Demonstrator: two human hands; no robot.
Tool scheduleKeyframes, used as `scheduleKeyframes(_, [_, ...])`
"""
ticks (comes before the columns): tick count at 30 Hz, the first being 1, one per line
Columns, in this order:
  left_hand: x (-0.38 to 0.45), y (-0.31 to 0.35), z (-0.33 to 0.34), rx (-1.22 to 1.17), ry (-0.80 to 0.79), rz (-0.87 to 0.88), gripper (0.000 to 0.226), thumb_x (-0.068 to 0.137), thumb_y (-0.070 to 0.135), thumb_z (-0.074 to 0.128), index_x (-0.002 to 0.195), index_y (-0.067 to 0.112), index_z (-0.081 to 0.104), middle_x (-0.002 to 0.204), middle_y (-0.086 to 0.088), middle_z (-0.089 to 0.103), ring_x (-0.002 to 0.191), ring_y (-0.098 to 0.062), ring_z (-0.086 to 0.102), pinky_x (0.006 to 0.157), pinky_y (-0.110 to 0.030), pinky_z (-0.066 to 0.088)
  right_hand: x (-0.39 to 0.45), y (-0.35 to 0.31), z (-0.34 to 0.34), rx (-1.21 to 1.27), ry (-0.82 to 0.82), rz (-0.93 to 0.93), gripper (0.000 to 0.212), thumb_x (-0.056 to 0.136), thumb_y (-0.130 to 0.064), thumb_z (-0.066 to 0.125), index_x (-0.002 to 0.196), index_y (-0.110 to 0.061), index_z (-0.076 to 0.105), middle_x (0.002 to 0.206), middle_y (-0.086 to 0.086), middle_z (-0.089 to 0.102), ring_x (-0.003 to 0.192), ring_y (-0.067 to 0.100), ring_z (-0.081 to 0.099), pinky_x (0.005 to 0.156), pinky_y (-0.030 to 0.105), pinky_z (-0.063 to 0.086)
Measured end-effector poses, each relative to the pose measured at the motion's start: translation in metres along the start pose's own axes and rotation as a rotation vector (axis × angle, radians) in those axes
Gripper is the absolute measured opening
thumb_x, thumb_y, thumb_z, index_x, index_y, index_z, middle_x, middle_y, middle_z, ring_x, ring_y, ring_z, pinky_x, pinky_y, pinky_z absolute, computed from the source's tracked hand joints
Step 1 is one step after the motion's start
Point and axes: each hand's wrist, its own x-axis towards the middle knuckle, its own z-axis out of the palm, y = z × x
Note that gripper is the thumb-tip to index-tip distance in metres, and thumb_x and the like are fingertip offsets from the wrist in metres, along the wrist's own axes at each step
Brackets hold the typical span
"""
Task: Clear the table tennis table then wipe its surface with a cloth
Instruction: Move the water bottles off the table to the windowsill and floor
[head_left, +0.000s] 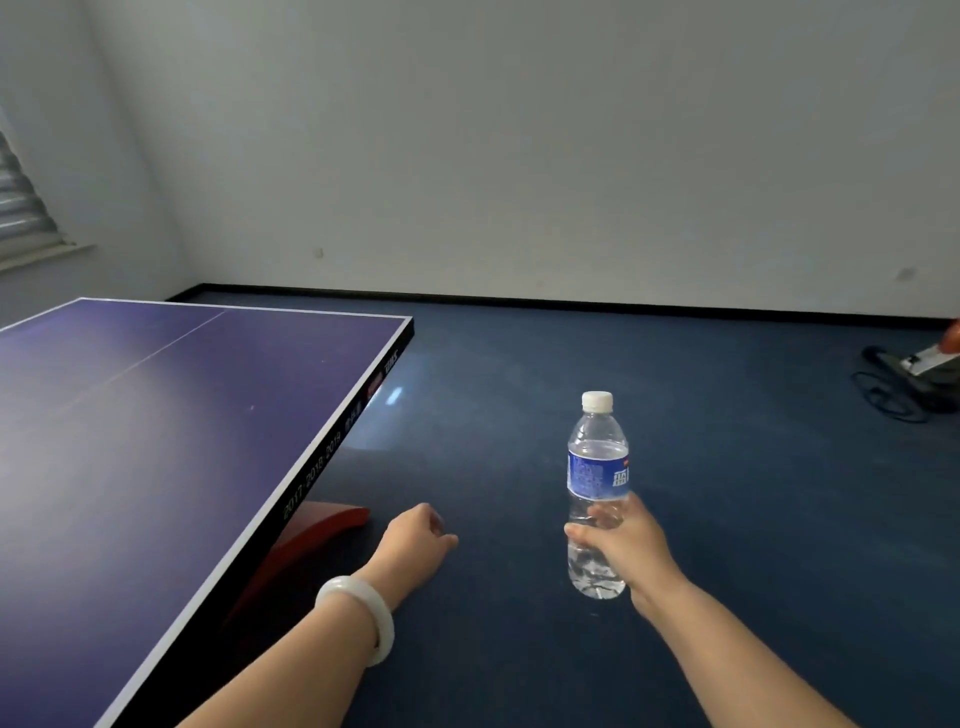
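A clear plastic water bottle (596, 467) with a white cap and blue label stands upright in the air over the blue floor, right of the table. My right hand (626, 545) grips its lower half. My left hand (415, 535) hangs beside the table's edge with fingers curled and nothing in it; a white bangle sits on that wrist. The blue table tennis table (156, 415) fills the left side, its top bare in the part I see.
A red curved table base (317, 525) shows under the table edge. Dark cables and a small device (919, 374) lie on the floor at the far right near the wall. A window sill is at the far left.
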Motion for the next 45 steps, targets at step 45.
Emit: scheduleKeyframes(45, [0.976, 0.205, -0.153, -0.219, 0.275, -0.32, 0.037, 0.089, 0.031, 0.066, 0.12, 0.014, 0.056, 0.114, -0.001, 0.06, 0.097, -0.018, 0.057, 0.08, -0.025, 0.044, 1.07, -0.237, 0.265, -0.209, -0.566, -0.112, 0.04, 0.07, -0.001, 0.082, 0.099, -0.015, 0.059, 0.091, 0.001, 0.07, 0.083, 0.013, 0.067, 0.066, 0.02, 0.048])
